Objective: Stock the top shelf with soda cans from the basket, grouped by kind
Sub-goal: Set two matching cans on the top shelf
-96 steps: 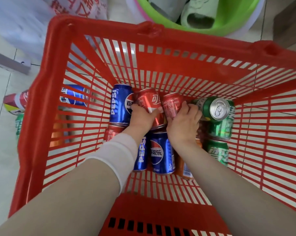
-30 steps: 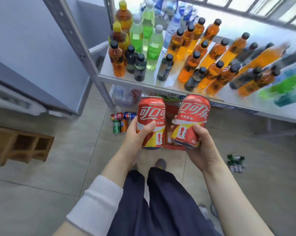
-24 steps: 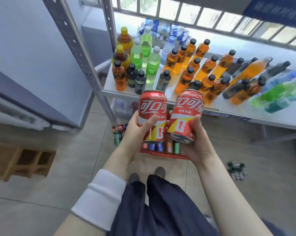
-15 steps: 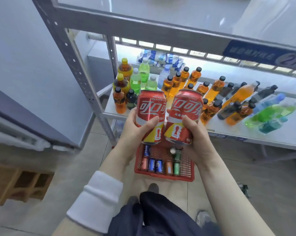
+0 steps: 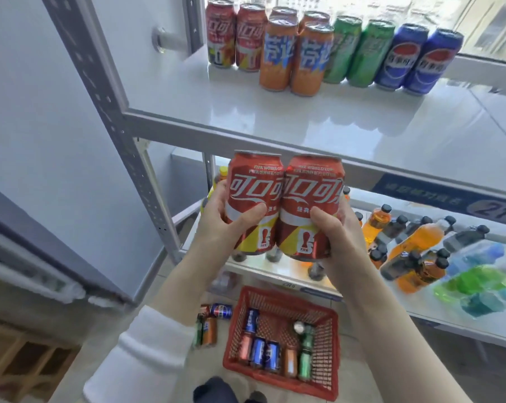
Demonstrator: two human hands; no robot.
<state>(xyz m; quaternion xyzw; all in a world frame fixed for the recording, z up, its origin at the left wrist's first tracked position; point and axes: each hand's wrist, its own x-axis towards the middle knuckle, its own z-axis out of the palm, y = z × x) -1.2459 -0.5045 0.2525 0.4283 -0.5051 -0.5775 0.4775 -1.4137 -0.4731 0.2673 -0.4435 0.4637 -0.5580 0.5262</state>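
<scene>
My left hand (image 5: 217, 228) grips one red cola can (image 5: 253, 205) and my right hand (image 5: 336, 237) grips a second red cola can (image 5: 310, 207), side by side and upright, just below the front edge of the white top shelf (image 5: 275, 112). At the back of that shelf stand red cola cans (image 5: 234, 36), orange cans (image 5: 292, 56), green cans (image 5: 356, 50) and blue Pepsi cans (image 5: 417, 59), grouped by kind. The red basket (image 5: 330, 382) sits on the floor below with several blue, red, orange and green cans inside.
The middle shelf (image 5: 455, 315) holds many orange, dark, green and blue bottles. A few loose cans (image 5: 211, 321) lie on the floor left of the basket. A grey perforated shelf post (image 5: 115, 112) rises at left, and a wooden crate (image 5: 22, 359) sits at the lower left.
Both hands took the two red cola cans out of the basket and lifted them to the top shelf's front edge. The view has tilted up, and the top shelf's cans now show.
</scene>
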